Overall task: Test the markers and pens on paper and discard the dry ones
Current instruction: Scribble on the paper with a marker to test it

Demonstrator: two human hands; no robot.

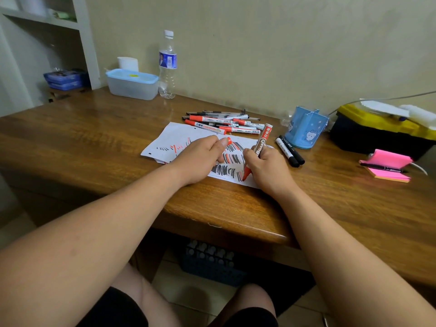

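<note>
Red marker (256, 151) near paper's (175, 135) front edge

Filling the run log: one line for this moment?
right hand: red marker tip on paper | left hand: red cap | phase: testing

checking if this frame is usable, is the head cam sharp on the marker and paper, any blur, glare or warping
Head view: the red whiteboard marker in the right hand and the scribbled paper are fairly sharp; the desk smears towards the right edge; wide-angle warping stretches the forearms and bends the desk edge; soft indoor light, only a mild sheen at the desk's far left, and the basket under the desk is dim.
</note>
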